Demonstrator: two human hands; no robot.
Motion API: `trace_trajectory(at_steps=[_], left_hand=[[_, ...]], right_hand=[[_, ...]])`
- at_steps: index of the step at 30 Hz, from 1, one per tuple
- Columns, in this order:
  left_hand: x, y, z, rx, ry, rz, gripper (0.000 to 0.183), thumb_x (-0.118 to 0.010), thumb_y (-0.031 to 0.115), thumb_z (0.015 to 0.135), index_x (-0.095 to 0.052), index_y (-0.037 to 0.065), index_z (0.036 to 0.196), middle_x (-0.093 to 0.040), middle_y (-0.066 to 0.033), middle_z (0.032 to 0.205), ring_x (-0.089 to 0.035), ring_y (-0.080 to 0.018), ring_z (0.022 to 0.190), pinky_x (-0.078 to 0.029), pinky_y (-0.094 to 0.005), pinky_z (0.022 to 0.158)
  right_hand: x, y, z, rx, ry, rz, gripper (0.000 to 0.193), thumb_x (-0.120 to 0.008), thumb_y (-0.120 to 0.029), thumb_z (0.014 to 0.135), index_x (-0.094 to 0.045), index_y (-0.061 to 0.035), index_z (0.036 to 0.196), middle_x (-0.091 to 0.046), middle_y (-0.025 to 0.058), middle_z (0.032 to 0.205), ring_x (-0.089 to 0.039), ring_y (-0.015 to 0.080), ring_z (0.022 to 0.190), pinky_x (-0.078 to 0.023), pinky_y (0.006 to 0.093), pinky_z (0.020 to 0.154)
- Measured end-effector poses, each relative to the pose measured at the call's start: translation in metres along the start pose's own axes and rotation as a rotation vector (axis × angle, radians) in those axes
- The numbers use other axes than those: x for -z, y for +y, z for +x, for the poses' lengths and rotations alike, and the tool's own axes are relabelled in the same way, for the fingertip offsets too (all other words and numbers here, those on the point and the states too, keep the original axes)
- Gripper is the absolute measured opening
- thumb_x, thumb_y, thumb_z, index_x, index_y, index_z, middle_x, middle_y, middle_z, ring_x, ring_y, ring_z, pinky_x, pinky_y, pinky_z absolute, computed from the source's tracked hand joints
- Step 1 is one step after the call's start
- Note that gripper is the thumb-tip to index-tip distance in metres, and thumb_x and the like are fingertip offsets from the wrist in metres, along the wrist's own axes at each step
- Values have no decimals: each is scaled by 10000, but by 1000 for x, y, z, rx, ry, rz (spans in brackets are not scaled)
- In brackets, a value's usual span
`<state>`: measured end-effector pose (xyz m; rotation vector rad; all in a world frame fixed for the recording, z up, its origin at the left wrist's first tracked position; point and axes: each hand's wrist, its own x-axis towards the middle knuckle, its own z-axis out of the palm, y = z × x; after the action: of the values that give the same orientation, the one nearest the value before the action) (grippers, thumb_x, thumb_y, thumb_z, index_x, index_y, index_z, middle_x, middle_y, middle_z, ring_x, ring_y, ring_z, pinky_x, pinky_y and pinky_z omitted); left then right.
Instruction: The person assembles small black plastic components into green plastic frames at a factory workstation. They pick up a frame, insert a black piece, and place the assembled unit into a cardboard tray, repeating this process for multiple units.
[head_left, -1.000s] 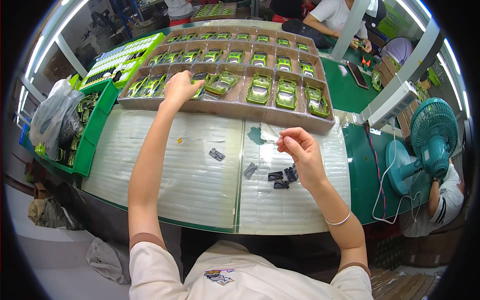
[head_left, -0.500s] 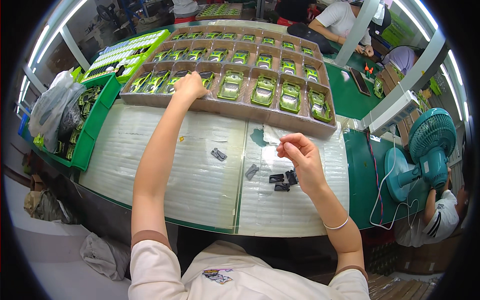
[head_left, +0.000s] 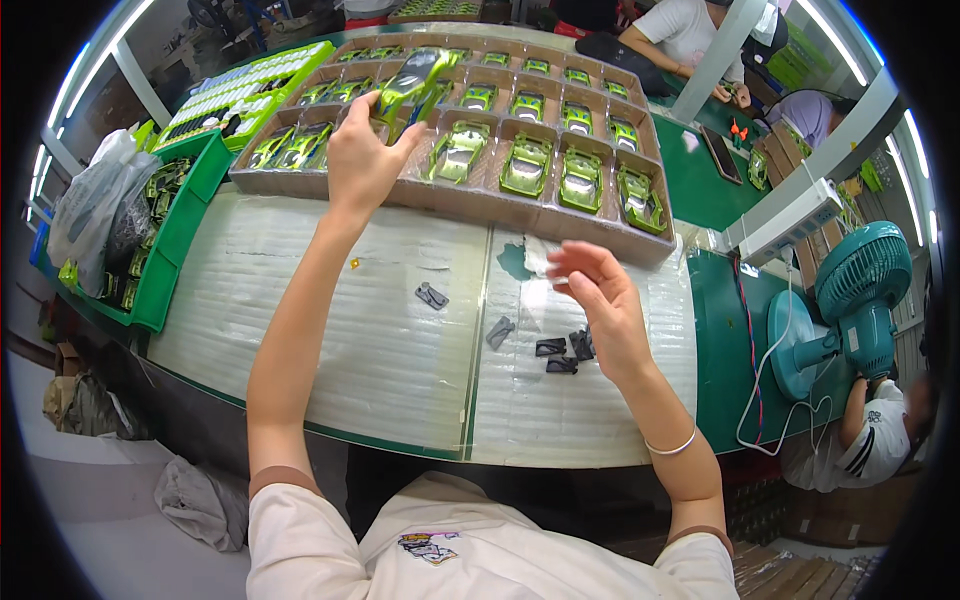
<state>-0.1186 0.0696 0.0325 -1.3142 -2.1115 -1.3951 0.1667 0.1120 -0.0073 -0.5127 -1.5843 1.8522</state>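
My left hand (head_left: 368, 155) grips a green toy car body (head_left: 415, 80), lifted above the near row of a divided cardboard tray (head_left: 420, 196). Thumb and fingers close around the body's sides. Other green car bodies, among them a translucent one (head_left: 460, 152), sit in the tray's compartments. My right hand (head_left: 602, 310) is raised over the right part of the white-covered mat, holding nothing, with its fingers bent and apart. Below and beside it lie several small black plastic parts (head_left: 551, 347). Two greyer ones, a left part (head_left: 432, 296) and a right part (head_left: 500, 332), rest farther left.
On the left stands a green bin (head_left: 180, 270) with car bodies and plastic bags (head_left: 95, 215). Behind it is a bright green tray (head_left: 240, 100) of parts. A teal fan (head_left: 865, 290) with a white cable stands right. A phone (head_left: 720, 157) lies near a co-worker (head_left: 680, 40).
My left hand has lifted a green car body out of the tray's near row and drawn it up. The right hand has barely moved.
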Motion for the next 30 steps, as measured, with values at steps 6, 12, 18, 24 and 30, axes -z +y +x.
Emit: trace_trajectory(at_steps=[6, 12, 18, 24, 30], left_hand=[[13, 50, -88, 810, -1030, -1634, 554, -353, 511, 893, -467, 56, 1187, -602, -168, 959, -622, -256, 722, -501, -359, 601], [10, 72, -124, 640, -1236, -1303, 571, -306, 577, 894, -418, 124, 1222, -606, -136, 909, -618, -227, 698, -495, -327, 616], [41, 12, -68, -114, -1032, -210, 180, -683, 144, 722, -635, 57, 872, -617, -82, 847, -584, -198, 737, -471, -341, 717], [37, 6, -81, -362, -908, -29, 164, -698, 93, 660, -634, 52, 805, -601, -79, 791, -564, -260, 804, -452, -364, 749], [29, 17, -91, -424, -831, 126, 110, -636, 86, 662, -588, 37, 749, -571, -93, 693, -559, -272, 730, -447, -380, 686]], right_hand=[[-11, -5, -1, 90, -286, 200, 864, -735, -222, 694, -236, -65, 1382, -350, 130, 1373, -330, 257, 1279, -250, 395, 1055], [-3, 4, -3, 30, -286, 219, 937, -816, -273, 589, -312, -28, 1340, -396, 145, 1319, -383, 294, 1246, -408, 429, 965], [0, -10, 1, 63, -145, 330, 886, -729, -255, 698, -212, -52, 1389, -458, 119, 1210, -485, 307, 1141, -409, 449, 967], [-4, -3, 4, 106, -104, 161, 917, -733, -99, 673, -186, -155, 1407, -412, 122, 1267, -426, 315, 1199, -388, 483, 988], [-4, 0, 4, 214, -162, 185, 867, -727, 48, 652, -243, -108, 1355, -416, 112, 1262, -421, 270, 1207, -398, 424, 1005]])
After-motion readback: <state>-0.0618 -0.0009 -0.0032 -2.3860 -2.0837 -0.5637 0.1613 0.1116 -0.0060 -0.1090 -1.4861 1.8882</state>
